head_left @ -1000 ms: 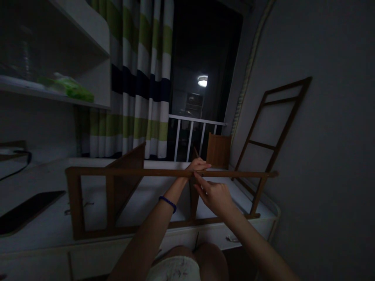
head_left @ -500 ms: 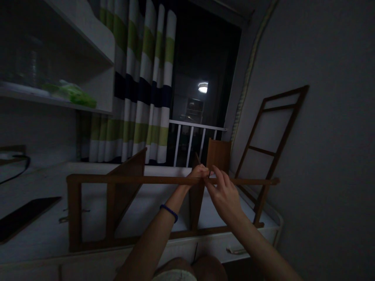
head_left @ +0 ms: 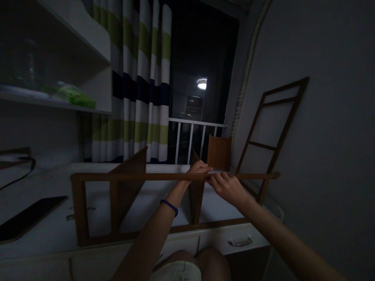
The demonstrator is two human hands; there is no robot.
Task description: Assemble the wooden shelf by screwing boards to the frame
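A brown wooden frame point(head_left: 166, 177) stands on its long side on the white desktop, its upper rail running across in front of me. My left hand point(head_left: 199, 168) reaches over this rail and is closed at it, above the middle wooden panel point(head_left: 196, 201). Just to the right, my right hand point(head_left: 225, 187) is at the near side of the same rail, fingers curled and pressed together where the panel meets it. Whatever those fingers hold is hidden. Another wooden panel point(head_left: 133, 177) slants back from the frame's left part.
A second wooden frame point(head_left: 262, 146) leans on the right wall, near a loose wooden board point(head_left: 219, 152). A dark flat board point(head_left: 32, 218) and small metal pieces point(head_left: 70, 217) lie at the left. White shelves point(head_left: 96, 88) overhang the desk; a drawer handle point(head_left: 240, 242) is below.
My right hand has lowered slightly and curled its fingers, which were more extended around a small dark piece. My left hand remains at the rail. The view has shifted a little.
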